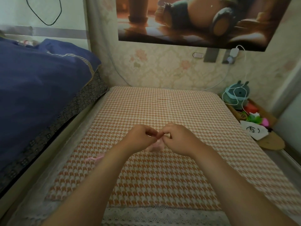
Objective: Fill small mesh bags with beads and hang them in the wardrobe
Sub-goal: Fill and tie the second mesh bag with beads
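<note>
A small pale pink mesh bag hangs just above the orange houndstooth table top, mostly hidden behind my hands. My left hand and my right hand meet at the bag's top, fingertips curled and pinching it between them. Whether they pinch the cord or the rim is too blurred to tell. A second pink mesh bag or ribbon lies on the cloth beside my left forearm. No beads can be made out.
A bed with a dark blue quilt runs along the left. At the right stands a tray with a teal plush toy, coloured items and a white pouch. A white charger cable hangs from the wall behind.
</note>
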### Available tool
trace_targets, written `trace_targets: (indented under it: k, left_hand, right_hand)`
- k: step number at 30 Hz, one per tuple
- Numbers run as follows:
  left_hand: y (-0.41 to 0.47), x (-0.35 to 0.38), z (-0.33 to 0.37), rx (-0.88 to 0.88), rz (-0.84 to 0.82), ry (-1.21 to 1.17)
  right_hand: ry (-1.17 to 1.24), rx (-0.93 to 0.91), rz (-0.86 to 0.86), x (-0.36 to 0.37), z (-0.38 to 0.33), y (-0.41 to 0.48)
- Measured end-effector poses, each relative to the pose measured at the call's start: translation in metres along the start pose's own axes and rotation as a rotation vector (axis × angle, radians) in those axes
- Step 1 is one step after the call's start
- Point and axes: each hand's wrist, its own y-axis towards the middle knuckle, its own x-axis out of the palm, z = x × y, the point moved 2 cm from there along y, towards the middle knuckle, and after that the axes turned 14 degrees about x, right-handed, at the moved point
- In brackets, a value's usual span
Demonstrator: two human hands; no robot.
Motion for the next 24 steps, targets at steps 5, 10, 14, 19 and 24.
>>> trace_targets:
  k: [5, 10, 14, 19, 24]
  left_hand:
    - [0.009, 0.011, 0.007, -0.013, -0.018, -0.055]
    - [0.022, 0.018, 0.008, 0.015, 0.072, -0.061]
    - [0.032, 0.036, -0.005, 0.014, 0.088, 0.185]
    - [0.042, 0.064, -0.018, 0.075, -0.039, 0.34]
    - [0.052, 0.077, -0.026, 0.086, -0.026, 0.435]
  right_hand:
    - [-0.076, 0.073, -0.042, -0.013, 0.014, -0.008]
    - [-0.02, 0.147, 0.009, -0.025, 0.029, -0.015]
    - [-0.02, 0.178, 0.029, -0.027, 0.048, -0.019]
    - [0.003, 0.209, 0.062, -0.024, 0.066, -0.019]
    - [0.036, 0.229, 0.088, -0.025, 0.074, -0.018]
